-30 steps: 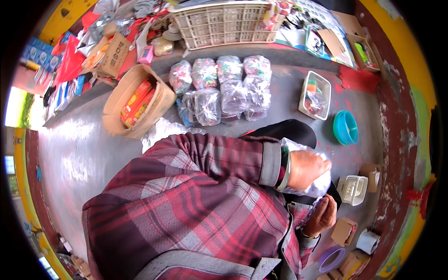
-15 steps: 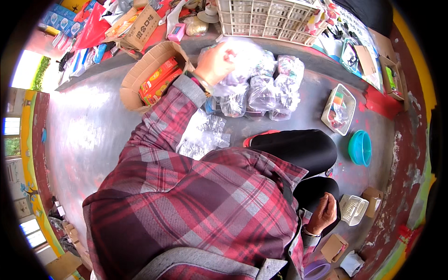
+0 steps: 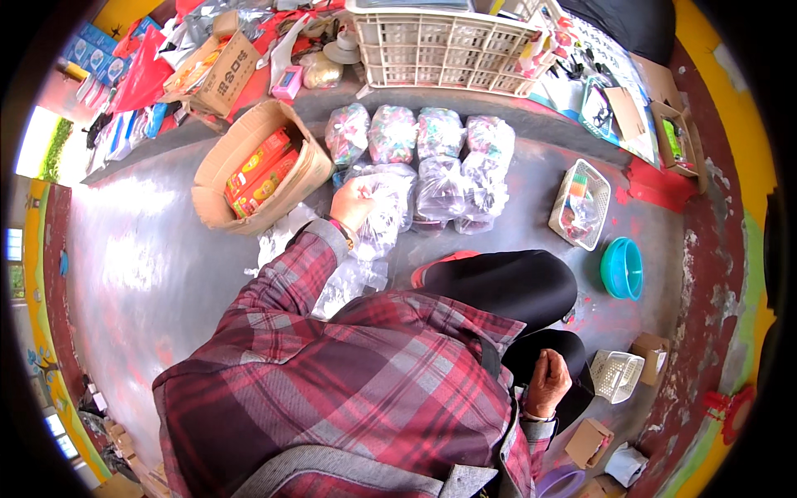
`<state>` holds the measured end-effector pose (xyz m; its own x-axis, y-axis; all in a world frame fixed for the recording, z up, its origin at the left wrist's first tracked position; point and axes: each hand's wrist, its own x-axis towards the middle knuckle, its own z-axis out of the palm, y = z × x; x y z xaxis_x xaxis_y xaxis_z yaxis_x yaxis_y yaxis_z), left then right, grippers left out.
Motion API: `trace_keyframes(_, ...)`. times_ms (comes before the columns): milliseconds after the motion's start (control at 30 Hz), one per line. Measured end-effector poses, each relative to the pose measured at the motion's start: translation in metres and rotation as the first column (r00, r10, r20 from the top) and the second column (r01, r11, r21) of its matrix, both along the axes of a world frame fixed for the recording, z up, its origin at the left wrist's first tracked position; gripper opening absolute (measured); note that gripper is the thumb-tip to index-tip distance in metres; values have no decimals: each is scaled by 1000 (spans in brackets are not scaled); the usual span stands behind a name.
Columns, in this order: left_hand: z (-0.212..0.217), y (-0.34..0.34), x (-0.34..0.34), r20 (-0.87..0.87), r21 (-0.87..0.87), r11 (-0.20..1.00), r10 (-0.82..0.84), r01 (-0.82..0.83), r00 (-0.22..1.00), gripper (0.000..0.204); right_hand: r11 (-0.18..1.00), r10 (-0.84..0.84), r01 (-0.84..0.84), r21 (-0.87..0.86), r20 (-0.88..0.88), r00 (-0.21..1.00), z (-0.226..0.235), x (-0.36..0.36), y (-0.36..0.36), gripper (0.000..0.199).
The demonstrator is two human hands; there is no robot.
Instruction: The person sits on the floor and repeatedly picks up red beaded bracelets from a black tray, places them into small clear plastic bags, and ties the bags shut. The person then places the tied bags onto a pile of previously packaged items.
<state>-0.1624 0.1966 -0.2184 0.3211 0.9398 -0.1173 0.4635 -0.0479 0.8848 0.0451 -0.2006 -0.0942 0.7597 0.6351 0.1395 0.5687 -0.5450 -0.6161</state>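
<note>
My left hand (image 3: 353,205) is closed on a clear plastic bag (image 3: 380,222), its contents hard to make out. That bag hangs in front of a group of filled clear bags on the floor. Behind it stands a row of bags with small multicoloured contents (image 3: 393,134). Just right of it sits another knotted clear bag (image 3: 440,187). Loose empty-looking plastic (image 3: 353,286) lies between my left forearm and my legs. Over by my knee, my right hand (image 3: 548,383) has its fingers curled together, with nothing seen in them.
An open cardboard box (image 3: 212,199) with red-orange packs stands left of the bags. Behind them is a large pale plastic crate (image 3: 448,54) on a raised ledge. To the right are a white basket (image 3: 554,217), a teal basin (image 3: 614,270) and another white basket (image 3: 616,378).
My left hand has come down and nearer with the clear bag, uncovering the back row of multicoloured bags. My right hand stays curled by the knee. The whole view has shifted slightly.
</note>
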Motion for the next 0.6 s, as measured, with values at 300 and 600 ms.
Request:
trace_keyframes(300,17,18,136,348,-101,953,-235,286,907,21,994,-111,103,45,247,963,22,15,-13,3)
trace_keyframes(600,-2,-66,305,431,-406,845,-158,347,888,18,979,-205,203,30,180,962,13,19,-40,4)
